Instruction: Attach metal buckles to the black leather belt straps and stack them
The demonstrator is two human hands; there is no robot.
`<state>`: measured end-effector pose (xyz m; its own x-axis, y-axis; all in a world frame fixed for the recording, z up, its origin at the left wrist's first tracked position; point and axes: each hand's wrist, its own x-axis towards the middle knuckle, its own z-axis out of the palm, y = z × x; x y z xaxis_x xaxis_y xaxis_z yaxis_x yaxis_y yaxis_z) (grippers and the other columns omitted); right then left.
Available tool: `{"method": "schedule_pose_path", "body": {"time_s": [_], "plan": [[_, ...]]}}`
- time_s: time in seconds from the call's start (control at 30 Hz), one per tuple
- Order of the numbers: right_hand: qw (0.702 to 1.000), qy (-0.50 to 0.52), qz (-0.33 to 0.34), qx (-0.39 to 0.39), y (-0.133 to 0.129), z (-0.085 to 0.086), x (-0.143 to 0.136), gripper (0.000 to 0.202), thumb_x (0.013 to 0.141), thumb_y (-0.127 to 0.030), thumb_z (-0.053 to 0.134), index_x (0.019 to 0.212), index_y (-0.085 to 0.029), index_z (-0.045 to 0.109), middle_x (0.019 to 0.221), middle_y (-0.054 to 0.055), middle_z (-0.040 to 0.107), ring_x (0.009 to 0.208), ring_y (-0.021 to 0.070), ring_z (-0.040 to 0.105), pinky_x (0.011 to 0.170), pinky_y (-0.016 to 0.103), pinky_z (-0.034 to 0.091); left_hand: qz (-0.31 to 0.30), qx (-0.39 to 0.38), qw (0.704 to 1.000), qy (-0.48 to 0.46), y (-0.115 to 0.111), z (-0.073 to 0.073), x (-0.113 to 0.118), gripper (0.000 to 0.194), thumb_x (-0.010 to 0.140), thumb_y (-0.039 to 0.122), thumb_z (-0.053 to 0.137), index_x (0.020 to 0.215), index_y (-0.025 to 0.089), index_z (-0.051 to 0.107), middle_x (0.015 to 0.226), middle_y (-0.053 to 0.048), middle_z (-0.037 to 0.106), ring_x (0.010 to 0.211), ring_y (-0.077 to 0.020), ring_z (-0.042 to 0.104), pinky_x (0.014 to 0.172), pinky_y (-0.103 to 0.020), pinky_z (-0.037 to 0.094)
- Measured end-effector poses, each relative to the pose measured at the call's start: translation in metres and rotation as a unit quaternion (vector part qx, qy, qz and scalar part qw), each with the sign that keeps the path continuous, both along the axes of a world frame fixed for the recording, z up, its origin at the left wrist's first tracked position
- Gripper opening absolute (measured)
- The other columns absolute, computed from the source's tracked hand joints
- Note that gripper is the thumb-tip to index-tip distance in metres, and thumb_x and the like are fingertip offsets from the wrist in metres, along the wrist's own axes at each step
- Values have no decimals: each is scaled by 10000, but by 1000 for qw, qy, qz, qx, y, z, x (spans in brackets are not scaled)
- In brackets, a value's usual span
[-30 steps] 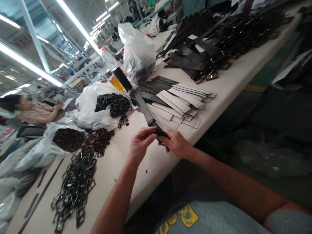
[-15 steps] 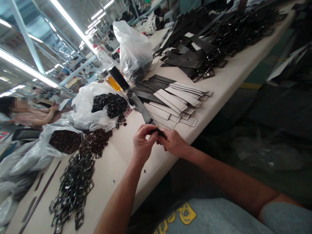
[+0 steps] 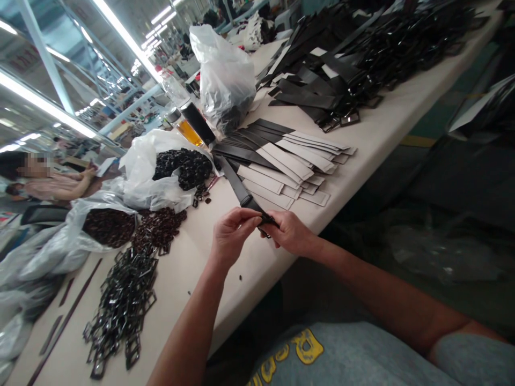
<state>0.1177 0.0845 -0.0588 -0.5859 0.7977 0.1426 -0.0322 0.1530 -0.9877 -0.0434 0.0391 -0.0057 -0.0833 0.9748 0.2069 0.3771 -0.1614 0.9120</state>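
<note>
Over the table's near edge, my two hands meet at the end of a black belt strap (image 3: 236,183). My left hand (image 3: 231,236) is closed, thumb and forefinger pinched at the strap's near end. My right hand (image 3: 295,234) is closed around that same end from the other side. A dark frame, apparently a buckle (image 3: 265,234), shows partly between the fingers; the rest is hidden. Just beyond my fingers a narrow black loop (image 3: 246,200) crosses the strap. The strap runs away from me towards a fan of black straps with pale ends (image 3: 287,161).
Metal buckles (image 3: 120,305) lie heaped at left, beside brown loops (image 3: 159,228) and a bag of black loops (image 3: 183,166). Behind stand a bottle of amber liquid (image 3: 188,131) and a white plastic bag (image 3: 225,75). Buckled black straps (image 3: 362,75) are piled at back right. A person (image 3: 56,185) sits far left.
My left hand has drawn slightly left and its pinch has shifted along the strap's end. More of the strap past the loop now shows. My right hand keeps its hold.
</note>
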Motion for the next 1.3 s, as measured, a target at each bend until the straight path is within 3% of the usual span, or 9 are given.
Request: {"method": "schedule_pose_path", "body": {"time_s": [0.13, 0.53, 0.77, 0.83, 0.93, 1.0, 1.1, 1.2, 1.3], "plan": [[1000, 9, 9, -1, 1, 0, 1, 276, 922, -409, 547, 811, -161, 592, 666, -17, 617, 418, 76, 542, 413, 184, 418, -6, 53, 993, 106, -1, 6, 3, 59, 813, 196, 727, 857, 193, 766, 846, -31, 720, 752, -129, 650, 716, -237, 524], [1000, -13, 21, 0, 1, 1, 3, 102, 801, -230, 573, 876, -162, 588, 580, -49, 557, 458, 100, 559, 433, 181, 428, -2, 27, 984, 176, 0, 4, 5, 134, 762, 129, 759, 849, 226, 789, 770, 1, 687, 673, -117, 624, 643, -224, 501], [997, 44, 47, -45, 1, 3, 9, 322, 879, -462, 610, 907, -141, 613, 733, 7, 632, 470, 80, 540, 432, 193, 430, -71, 31, 977, 197, -3, 11, -4, 181, 888, 166, 639, 997, 227, 770, 858, -30, 733, 764, -140, 670, 739, -258, 523], [997, 44, 32, -50, 1, 5, 8, 359, 889, -490, 593, 900, -133, 622, 710, 10, 638, 433, 68, 503, 403, 188, 394, -57, 7, 984, 166, -1, 8, -5, 201, 884, 180, 642, 1054, 228, 737, 863, -20, 735, 746, -135, 664, 736, -262, 523], [998, 35, -2, -59, -1, 7, 5, 331, 894, -461, 578, 861, -135, 625, 650, 3, 631, 399, 62, 458, 376, 187, 350, -39, -41, 998, 21, 2, 1, 0, 261, 849, 239, 686, 1108, 221, 656, 805, 10, 714, 701, -126, 662, 667, -239, 522], [997, 41, -32, -54, -3, 7, 5, 306, 896, -437, 571, 852, -140, 634, 637, 0, 629, 393, 60, 437, 369, 187, 330, -3, -51, 996, -72, 2, -2, 5, 261, 796, 313, 755, 999, 206, 631, 722, 35, 682, 642, -112, 644, 623, -218, 515], [995, 55, -69, -35, -6, 6, 7, 275, 899, -404, 563, 840, -149, 644, 629, -2, 630, 406, 62, 426, 381, 189, 324, 61, -67, 989, -117, 2, -5, 8, 352, 781, 491, 761, 774, 175, 606, 644, 17, 668, 576, -102, 621, 602, -216, 513], [995, 65, -75, -21, -8, 5, 11, 257, 891, -385, 561, 798, -157, 631, 605, 1, 625, 434, 76, 446, 408, 195, 340, 83, -140, 969, -184, 6, -8, 5, 537, 817, 686, 616, 731, 156, 627, 658, -43, 704, 577, -131, 654, 580, -237, 515], [996, 57, -65, -10, -9, 6, 11, 276, 877, -393, 575, 724, -164, 603, 567, -3, 598, 465, 92, 476, 436, 206, 359, 87, -180, 930, -307, 15, -9, 8, 583, 814, 722, 580, 913, 158, 686, 855, -90, 767, 764, -184, 732, 687, -278, 564]]}}
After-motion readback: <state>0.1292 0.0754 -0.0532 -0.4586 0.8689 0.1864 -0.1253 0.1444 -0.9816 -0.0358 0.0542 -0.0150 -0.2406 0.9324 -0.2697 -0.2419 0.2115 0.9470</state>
